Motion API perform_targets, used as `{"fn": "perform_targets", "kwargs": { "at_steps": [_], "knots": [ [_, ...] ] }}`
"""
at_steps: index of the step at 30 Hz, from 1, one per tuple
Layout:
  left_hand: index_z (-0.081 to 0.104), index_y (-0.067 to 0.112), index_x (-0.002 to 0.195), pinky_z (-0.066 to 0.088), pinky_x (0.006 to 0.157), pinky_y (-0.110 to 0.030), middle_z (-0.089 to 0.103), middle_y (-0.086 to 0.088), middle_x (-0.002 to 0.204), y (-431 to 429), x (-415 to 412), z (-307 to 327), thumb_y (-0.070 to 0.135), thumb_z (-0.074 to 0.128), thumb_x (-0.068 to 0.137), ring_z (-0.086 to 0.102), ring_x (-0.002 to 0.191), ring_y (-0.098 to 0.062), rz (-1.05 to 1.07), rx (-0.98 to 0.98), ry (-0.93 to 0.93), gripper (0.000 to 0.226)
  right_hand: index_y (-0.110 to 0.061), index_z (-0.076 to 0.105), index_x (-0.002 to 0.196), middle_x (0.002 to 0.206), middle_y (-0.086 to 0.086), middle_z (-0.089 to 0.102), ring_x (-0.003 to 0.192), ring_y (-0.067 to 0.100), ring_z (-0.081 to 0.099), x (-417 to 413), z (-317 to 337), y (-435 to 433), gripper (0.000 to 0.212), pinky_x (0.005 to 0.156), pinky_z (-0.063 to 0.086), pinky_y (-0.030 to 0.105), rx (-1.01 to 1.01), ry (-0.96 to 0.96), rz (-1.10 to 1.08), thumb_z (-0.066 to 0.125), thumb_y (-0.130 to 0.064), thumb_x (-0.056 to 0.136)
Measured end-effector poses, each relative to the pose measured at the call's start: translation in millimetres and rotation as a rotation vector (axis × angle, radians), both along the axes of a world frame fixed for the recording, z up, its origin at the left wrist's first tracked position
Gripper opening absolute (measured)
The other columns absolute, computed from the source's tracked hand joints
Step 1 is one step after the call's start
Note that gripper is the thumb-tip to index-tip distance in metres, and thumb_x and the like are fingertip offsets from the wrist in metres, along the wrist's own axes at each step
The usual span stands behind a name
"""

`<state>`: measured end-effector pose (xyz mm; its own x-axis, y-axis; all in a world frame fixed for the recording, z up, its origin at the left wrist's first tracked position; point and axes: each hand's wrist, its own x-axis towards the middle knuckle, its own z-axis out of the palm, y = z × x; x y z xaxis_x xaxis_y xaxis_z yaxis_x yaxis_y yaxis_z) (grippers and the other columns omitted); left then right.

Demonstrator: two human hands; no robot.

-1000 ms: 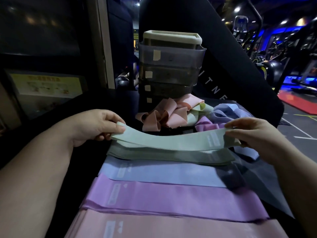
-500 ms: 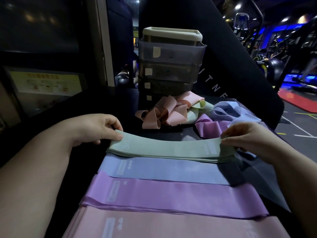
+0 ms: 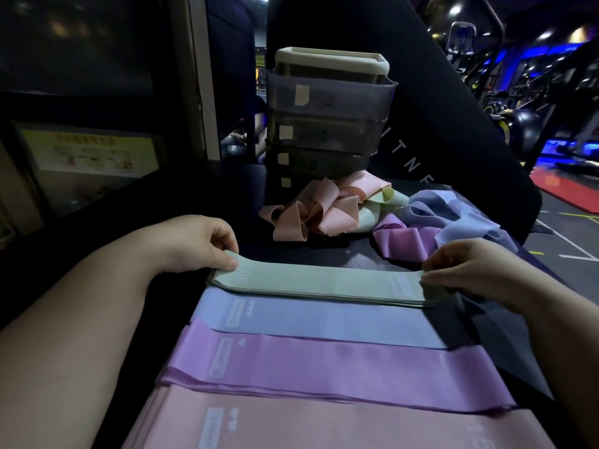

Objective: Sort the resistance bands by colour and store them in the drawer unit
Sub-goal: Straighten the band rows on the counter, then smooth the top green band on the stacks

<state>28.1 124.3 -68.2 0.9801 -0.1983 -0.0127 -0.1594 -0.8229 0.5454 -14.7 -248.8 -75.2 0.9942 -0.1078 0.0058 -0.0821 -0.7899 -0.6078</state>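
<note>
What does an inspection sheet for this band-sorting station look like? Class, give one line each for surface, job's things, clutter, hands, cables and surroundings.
Surface: dark tabletop, bare between the flat stacks and the heap.
Job's things: green stack, blue stack, purple stack and pink stack lie flat in rows; drawer unit stands upright behind them.
Clutter: loose bands, pink, green, purple and blue, heaped unsorted before the unit.
Hands: left hand pinches the green stack's left end; right hand holds its right end.
Cables: nothing seen.
Surroundings: gym machines at right, poster at left.
</note>
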Motion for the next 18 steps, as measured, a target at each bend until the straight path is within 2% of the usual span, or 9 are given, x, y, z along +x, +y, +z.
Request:
{"fn": "perform_targets", "kwargs": {
  "at_steps": [3, 6, 10, 15, 18],
  "knots": [
    [0.068, 0.024, 0.08, 0.051, 0.075, -0.03, 0.069, 0.006, 0.077, -1.4, 0.2, -0.8, 0.02, 0.077, 0.078, 0.064, 0.075, -0.012, -0.008, 0.014, -0.008, 0.009, -0.02, 0.075, 0.074, 0.057, 0.0, 0.066, 0.04, 0.002, 0.046, 0.2, 0.6, -1.6, 0.005, 0.045, 0.035, 0.02, -0.022, 0.01, -0.007, 0.079, -0.022, 0.072],
    [0.067, 0.024, 0.08, 0.052, 0.079, -0.034, 0.069, 0.007, 0.074, -0.6, 0.4, -1.4, 0.021, 0.076, 0.079, 0.065, 0.077, -0.014, -0.008, 0.029, 0.014, 0.01, -0.023, 0.075, 0.073, 0.064, 0.0, 0.071, 0.046, 0.003, 0.051, 2.2, -0.7, -2.5, 0.006, 0.051, 0.038, 0.022, -0.056, 0.003, -0.008, 0.08, -0.027, 0.071],
    [0.066, 0.027, 0.085, 0.052, 0.083, -0.031, 0.069, 0.007, 0.086, -2.0, 2.4, -3.8, 0.019, 0.075, 0.08, 0.065, 0.084, -0.012, -0.035, 0.052, 0.015, 0.012, -0.029, 0.074, 0.073, 0.069, -0.004, 0.071, 0.061, 0.01, 0.058, 3.6, -2.9, -3.4, 0.009, 0.057, 0.043, 0.024, -0.126, 0.003, -0.003, 0.08, -0.036, 0.071],
    [0.066, 0.03, 0.089, 0.047, 0.075, -0.02, 0.064, 0.013, 0.088, -15.9, 0.7, -7.5, 0.017, 0.07, 0.082, 0.06, 0.084, -0.003, -0.055, 0.043, -0.095, 0.016, -0.03, 0.073, 0.073, 0.07, -0.005, 0.071, 0.069, 0.013, 0.064, 3.1, -2.2, -1.7, 0.016, 0.065, 0.048, 0.029, -0.15, -0.025, -0.019, 0.079, -0.044, 0.069],
    [0.063, 0.038, 0.085, 0.046, 0.083, -0.023, 0.062, 0.014, 0.093, -29.4, -2.6, -10.4, 0.025, 0.069, 0.082, 0.058, 0.093, -0.005, -0.107, 0.044, -0.202, 0.015, -0.029, 0.073, 0.072, 0.069, -0.003, 0.071, 0.07, 0.016, 0.065, 2.6, -1.4, 2.3, 0.016, 0.067, 0.051, 0.032, -0.156, -0.066, -0.03, 0.078, -0.044, 0.069]
  ]
}}
